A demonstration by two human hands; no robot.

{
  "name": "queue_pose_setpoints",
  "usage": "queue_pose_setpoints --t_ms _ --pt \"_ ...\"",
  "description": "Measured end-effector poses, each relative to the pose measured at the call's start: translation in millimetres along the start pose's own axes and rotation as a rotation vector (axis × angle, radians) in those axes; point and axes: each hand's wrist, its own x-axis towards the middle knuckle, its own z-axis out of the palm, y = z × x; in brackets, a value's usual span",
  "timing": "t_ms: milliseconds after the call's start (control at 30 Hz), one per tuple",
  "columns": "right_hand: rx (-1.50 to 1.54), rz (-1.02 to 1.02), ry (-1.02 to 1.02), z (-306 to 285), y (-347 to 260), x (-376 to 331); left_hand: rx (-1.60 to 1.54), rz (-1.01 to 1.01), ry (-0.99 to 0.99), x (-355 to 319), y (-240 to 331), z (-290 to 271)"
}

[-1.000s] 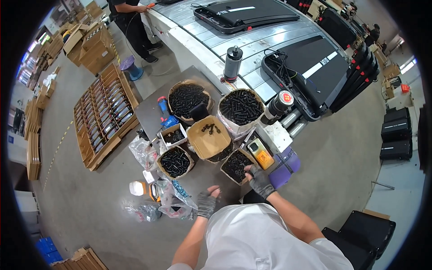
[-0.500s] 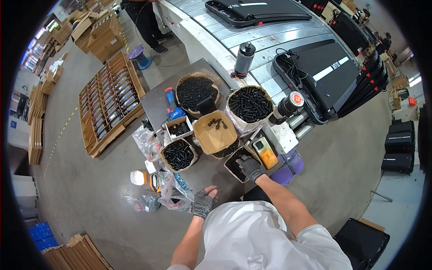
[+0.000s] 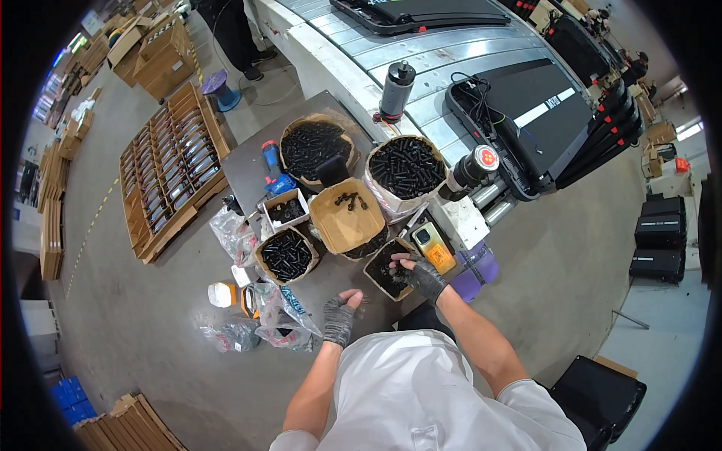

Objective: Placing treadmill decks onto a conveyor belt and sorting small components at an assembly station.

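Both hands wear grey fingerless gloves. My right hand (image 3: 424, 279) is over the near edge of a small open box (image 3: 374, 279) of small dark parts, its fingers drawn together; whatever is between them is too small to name. To its left, my left hand (image 3: 340, 317) is at the table's near edge with the fingers curled in, and what it may hold is hidden. Beyond the hands, a cardboard box (image 3: 328, 225) has a few black bolts on its flat bottom. Black bolts (image 3: 286, 255) fill a smaller box at the left, and a phone (image 3: 436, 248) lies right of the parts box.
Larger containers of black bolts (image 3: 406, 167) and black parts (image 3: 317, 148) stand at the back. A blue-and-red power driver (image 3: 275, 171) lies left of them. Plastic bags (image 3: 289, 319) lie at the near left. A conveyor (image 3: 444, 56) carries black panels and an upright motor (image 3: 398, 90).
My right hand has drawn up and back from inside the parts box toward its near edge, fingers now pinched together. My left hand has barely moved. The whole view has shifted slightly.
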Motion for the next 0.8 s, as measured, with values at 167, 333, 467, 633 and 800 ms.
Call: queue_pose_setpoints --t_ms 167,333,467,633,800 --pt "0.123 0.025 -0.081 2 -8 -16 -0.122 0.014 -0.085 4 15 23" --pt "0.024 -0.013 -0.042 11 -10 -32 -0.218 -0.028 -0.145 4 24 34" --pt "-0.012 -0.038 0.017 19 -9 -40 -0.219 0.000 -0.171 7 23 42" --pt "-0.097 -0.071 0.045 26 -11 -47 -0.285 -0.025 -0.176 13 19 49" --pt "0.013 -0.092 0.067 28 -10 -53 -0.250 0.026 -0.164 11 24 58"
